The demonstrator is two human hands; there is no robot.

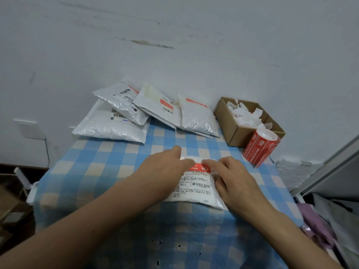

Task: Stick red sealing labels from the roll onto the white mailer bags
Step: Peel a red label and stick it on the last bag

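A white mailer bag (pixel 196 193) with a printed shipping label lies in the middle of the blue checked table. A red sealing label (pixel 201 168) sits across its top edge. My left hand (pixel 165 167) lies flat on the bag's left side, its fingers reaching the red label. My right hand (pixel 231 177) lies on the bag's right side, with a fingertip pressing the label's right end. The roll of red labels (pixel 260 148) stands at the right, a loose end hanging from it.
Several white mailer bags (pixel 147 111) carrying red labels are piled at the table's far edge against the wall. A cardboard box (pixel 244 131) of white backing scraps stands behind the roll. More bags (pixel 295 169) lie off the table's right edge.
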